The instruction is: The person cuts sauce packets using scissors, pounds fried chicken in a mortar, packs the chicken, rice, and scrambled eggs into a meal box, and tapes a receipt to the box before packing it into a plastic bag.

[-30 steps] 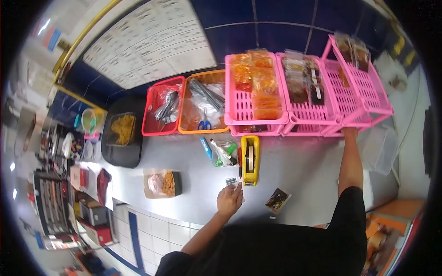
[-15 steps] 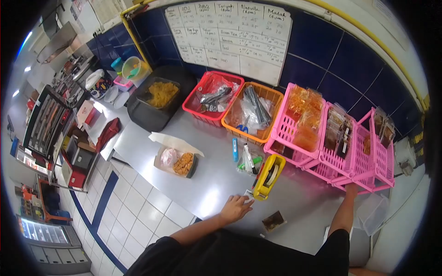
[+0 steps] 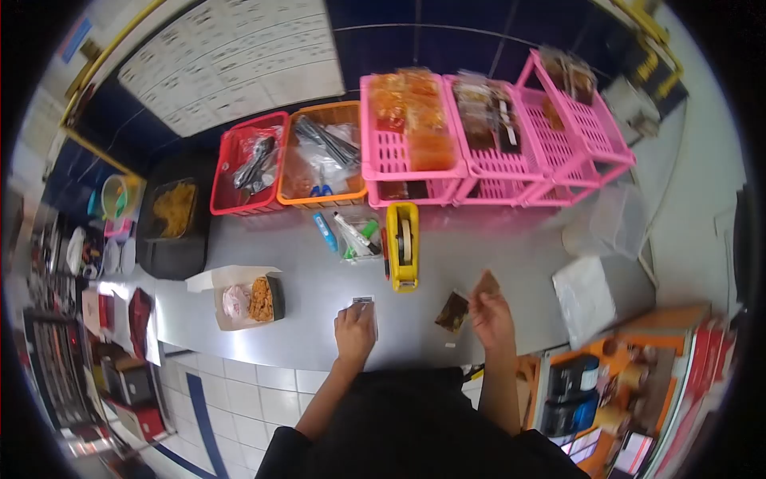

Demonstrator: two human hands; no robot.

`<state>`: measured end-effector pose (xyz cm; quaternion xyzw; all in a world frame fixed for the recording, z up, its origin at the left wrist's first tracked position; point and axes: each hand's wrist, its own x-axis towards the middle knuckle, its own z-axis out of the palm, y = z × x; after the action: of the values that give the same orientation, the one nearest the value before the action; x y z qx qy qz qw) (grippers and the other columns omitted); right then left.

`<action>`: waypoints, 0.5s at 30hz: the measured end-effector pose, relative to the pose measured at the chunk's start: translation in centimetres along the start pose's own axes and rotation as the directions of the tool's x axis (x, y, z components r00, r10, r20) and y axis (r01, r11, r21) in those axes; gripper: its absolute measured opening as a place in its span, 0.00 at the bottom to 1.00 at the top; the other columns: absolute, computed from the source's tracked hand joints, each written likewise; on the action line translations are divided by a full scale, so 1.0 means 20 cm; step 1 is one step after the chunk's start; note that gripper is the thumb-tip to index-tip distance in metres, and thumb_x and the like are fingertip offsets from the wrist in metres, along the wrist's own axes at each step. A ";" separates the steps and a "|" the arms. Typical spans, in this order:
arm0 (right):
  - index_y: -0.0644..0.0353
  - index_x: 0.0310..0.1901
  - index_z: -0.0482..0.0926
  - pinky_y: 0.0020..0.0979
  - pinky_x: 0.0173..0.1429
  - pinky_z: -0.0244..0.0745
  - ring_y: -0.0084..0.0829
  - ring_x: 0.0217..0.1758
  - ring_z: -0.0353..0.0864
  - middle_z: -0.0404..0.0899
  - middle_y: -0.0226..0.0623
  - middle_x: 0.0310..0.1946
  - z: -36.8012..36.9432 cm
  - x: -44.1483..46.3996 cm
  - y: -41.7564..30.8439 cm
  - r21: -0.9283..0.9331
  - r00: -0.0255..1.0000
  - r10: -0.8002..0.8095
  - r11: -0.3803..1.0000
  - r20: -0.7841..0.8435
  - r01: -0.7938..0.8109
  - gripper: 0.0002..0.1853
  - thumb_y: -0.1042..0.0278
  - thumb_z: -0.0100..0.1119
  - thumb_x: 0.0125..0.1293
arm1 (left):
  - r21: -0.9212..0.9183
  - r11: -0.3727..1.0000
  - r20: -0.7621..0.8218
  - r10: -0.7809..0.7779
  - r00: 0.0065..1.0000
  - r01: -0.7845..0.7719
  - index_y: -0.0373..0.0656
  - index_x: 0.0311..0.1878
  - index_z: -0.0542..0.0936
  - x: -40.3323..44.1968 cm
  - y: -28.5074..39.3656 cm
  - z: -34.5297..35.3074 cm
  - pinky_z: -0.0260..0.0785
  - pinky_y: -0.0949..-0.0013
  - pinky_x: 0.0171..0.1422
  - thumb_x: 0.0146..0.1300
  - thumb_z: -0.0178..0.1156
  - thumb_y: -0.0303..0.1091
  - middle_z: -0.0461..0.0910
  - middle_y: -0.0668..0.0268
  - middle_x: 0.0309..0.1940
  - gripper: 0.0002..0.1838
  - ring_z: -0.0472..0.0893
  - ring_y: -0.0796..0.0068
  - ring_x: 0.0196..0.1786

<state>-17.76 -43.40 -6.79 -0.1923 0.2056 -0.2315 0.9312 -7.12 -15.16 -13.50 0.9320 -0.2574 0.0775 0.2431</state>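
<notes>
My left hand (image 3: 355, 331) is closed, its fingers bent over the edge of a small clear packet (image 3: 370, 313) with dark print at its top, on the steel table. My right hand (image 3: 492, 321) pinches a small brown sachet (image 3: 486, 283) just above the table. Between my hands, nearer the right one, lies a sachet with dark contents (image 3: 454, 310). Ahead of them stands a yellow tape dispenser (image 3: 404, 247). To the left sits an open food box (image 3: 239, 318) holding a piece of fried chicken (image 3: 261, 299) and a wrapped white bundle (image 3: 236, 302).
Pink tiered baskets (image 3: 471, 188) with sachets line the back right, beside an orange basket (image 3: 323, 198) and a red basket (image 3: 249, 210). Markers (image 3: 355, 234) lie near the dispenser. A clear plastic container (image 3: 610, 223) and a white plastic sheet (image 3: 585, 299) are at right.
My right hand has come out from the pink baskets and now holds a brown sachet over the table. My left hand stays by the small clear packet. The view has turned right.
</notes>
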 end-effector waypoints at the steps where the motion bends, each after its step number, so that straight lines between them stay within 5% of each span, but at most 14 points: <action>1: 0.61 0.67 0.71 0.34 0.61 0.85 0.31 0.61 0.82 0.78 0.39 0.61 0.05 -0.06 0.05 -0.076 0.996 0.090 0.993 0.013 -0.089 0.21 0.77 0.53 0.74 | -0.007 1.000 0.039 0.014 0.999 -0.013 0.49 0.52 0.85 -0.01 -0.03 -0.02 0.70 0.56 0.52 0.59 0.63 0.28 0.82 0.63 0.47 0.17 0.78 0.58 0.49; 5: 0.64 0.64 0.73 0.37 0.58 0.86 0.33 0.54 0.85 0.82 0.40 0.54 0.25 -0.17 0.15 -0.343 0.959 0.284 0.902 0.013 -0.263 0.20 0.71 0.58 0.73 | 0.036 0.999 0.067 0.016 0.998 -0.018 0.49 0.54 0.85 -0.04 -0.09 -0.10 0.70 0.57 0.54 0.58 0.61 0.26 0.81 0.62 0.49 0.19 0.77 0.58 0.51; 9: 0.67 0.60 0.75 0.37 0.52 0.89 0.35 0.53 0.86 0.83 0.41 0.51 0.45 -0.21 0.23 -0.436 0.929 0.366 0.846 0.054 -0.308 0.15 0.71 0.55 0.75 | 0.055 0.997 0.005 -0.056 0.998 0.056 0.46 0.53 0.85 -0.09 -0.22 -0.13 0.70 0.55 0.56 0.60 0.63 0.27 0.82 0.58 0.49 0.17 0.78 0.55 0.51; 15: 0.65 0.56 0.79 0.36 0.42 0.85 0.31 0.37 0.86 0.85 0.36 0.38 0.48 -0.11 0.53 -0.587 0.828 0.550 0.709 0.113 -0.391 0.15 0.66 0.60 0.73 | 0.083 0.987 -0.100 -0.127 0.987 0.135 0.47 0.53 0.84 -0.10 -0.41 -0.20 0.69 0.55 0.55 0.57 0.62 0.28 0.80 0.60 0.53 0.19 0.77 0.55 0.53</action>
<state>-11.26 -31.08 -2.86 -0.4175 0.1711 0.1133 0.8852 -4.74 -6.18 -13.98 0.9522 -0.1801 0.1164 0.2177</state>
